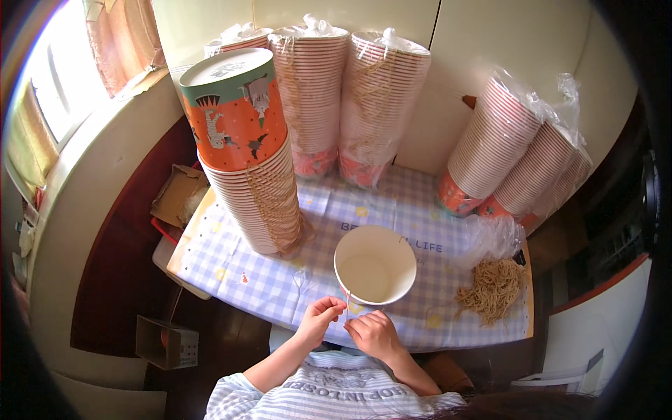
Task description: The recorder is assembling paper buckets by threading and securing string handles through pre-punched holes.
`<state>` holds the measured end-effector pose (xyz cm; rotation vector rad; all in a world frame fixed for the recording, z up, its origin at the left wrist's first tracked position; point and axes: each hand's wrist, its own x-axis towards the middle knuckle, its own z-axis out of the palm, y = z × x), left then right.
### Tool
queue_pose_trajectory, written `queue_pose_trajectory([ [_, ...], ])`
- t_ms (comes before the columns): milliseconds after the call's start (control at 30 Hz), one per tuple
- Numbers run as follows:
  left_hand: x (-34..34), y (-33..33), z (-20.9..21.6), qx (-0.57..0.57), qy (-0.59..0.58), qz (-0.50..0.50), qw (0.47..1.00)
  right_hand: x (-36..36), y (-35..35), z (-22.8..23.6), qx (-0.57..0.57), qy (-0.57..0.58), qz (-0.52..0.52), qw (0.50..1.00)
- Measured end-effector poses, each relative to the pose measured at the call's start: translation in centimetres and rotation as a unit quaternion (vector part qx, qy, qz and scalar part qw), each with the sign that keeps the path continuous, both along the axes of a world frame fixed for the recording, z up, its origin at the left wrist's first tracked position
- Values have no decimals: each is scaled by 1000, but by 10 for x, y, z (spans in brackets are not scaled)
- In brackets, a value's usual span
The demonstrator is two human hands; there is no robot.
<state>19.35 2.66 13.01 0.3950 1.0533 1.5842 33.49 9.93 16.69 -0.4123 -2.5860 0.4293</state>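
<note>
A white paper bucket (378, 245) sits on the checked tablecloth in front of me, its open mouth facing up toward me. From its near rim a thin light cord (348, 298) comes down between my hands. My left hand (320, 319) pinches at this cord just below the rim. Close beside it, slightly lower, my right hand (376, 334) has its fingers closed on the same cord. To the right lies a loose pile of tan cords (492, 290), next to a crumpled clear plastic bag (490, 241).
A tall bucket stack (245, 203) stands at the left, tan cords down its side and an orange-green bucket (241, 119) upside down on top. Plastic-wrapped stacks (385, 98) line the back and the right (493, 136). A cardboard box (157, 341) is on the floor at left.
</note>
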Motion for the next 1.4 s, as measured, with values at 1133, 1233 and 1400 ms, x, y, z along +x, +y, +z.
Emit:
queue_pose_trajectory([
  [1133, -33, 28, 10, 16, 131, -68, 989, 6, 2, -2, -4, -53, 78, 995],
  [1233, -37, 31, 6, 11, 152, -93, 984, 5, 3, -1, -11, -62, 86, 994],
  [1400, -36, 31, 9, 27, 151, -85, 984, 4, 4, -1, -5, -59, 101, 993],
])
